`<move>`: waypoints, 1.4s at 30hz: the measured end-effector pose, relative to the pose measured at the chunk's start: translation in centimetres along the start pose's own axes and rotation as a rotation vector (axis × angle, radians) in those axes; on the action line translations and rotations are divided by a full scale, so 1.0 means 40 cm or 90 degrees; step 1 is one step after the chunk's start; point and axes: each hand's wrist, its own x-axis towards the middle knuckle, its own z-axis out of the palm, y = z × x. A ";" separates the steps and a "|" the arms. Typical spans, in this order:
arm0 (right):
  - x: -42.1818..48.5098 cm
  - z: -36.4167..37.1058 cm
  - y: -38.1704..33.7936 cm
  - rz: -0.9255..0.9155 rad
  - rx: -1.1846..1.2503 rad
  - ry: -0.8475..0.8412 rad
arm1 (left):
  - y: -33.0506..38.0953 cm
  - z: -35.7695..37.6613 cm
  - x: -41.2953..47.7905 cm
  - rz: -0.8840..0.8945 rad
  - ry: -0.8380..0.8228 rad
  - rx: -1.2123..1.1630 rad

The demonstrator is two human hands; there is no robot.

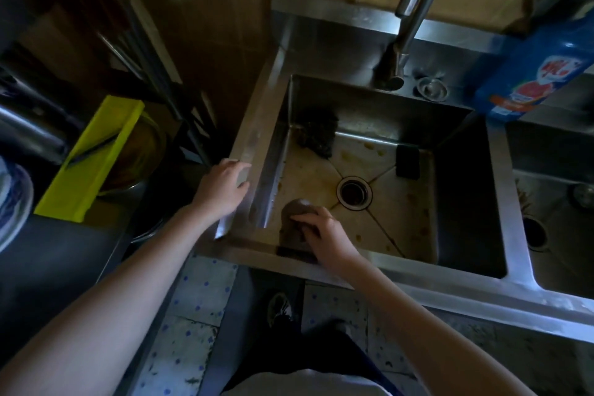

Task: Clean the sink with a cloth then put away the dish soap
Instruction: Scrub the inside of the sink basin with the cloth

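a: where is my right hand (321,232) now?

b: low in the sink (463,190), at the near left corner of the basin floor. the fingers are curled down on a brownish cloth (295,219), pressing it flat against the steel rather than pinching it. i judge that's the wiping step, only partly done: brown spots show on the floor toward the right wall.

a: and my left hand (225,185)?

b: resting on the left rim, fingers loosely spread over the edge, holding nothing. i read it as a brace, so i can lean in while the other hand scrubs.

a: how does the cloth lie?

b: bunched into a rounded lump, long axis running from the near wall toward the far wall, its free end pointing away from me. the near end is under my fingers.

a: anything else in the basin?

b: a dark scrubber (316,135) wedged in the far left corner, a black sponge (407,161) by the far wall, right of the drain (354,192). the drain is open, just right of my hand.

a: the dish soap?

b: a blue soap bottle (543,71) stands at the far edge, on the divider between the two basins, right of the tap (414,10). upright, as far as i can tell, label toward me, untouched. its top is out of view.
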 end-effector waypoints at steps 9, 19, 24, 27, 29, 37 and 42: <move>0.113 0.051 -0.042 0.045 0.147 0.008 | -0.043 0.000 0.020 -0.029 0.003 -0.014; 0.191 0.127 -0.073 0.090 0.188 -0.108 | -0.063 0.002 0.029 -0.061 0.002 -0.026; 0.221 0.145 -0.055 0.090 0.235 -0.078 | -0.065 0.005 0.044 -0.077 -0.002 -0.038; 0.243 0.144 -0.040 0.088 0.230 -0.064 | -0.057 0.007 0.057 -0.076 0.008 -0.042; 0.264 0.141 -0.032 0.092 0.232 -0.052 | -0.052 0.009 0.064 -0.075 0.016 -0.044; 0.380 0.095 -0.008 0.132 0.305 0.014 | -0.046 0.013 0.086 -0.083 0.031 -0.042; 0.484 0.048 0.002 0.145 0.320 0.045 | -0.048 0.014 0.092 -0.086 0.037 -0.056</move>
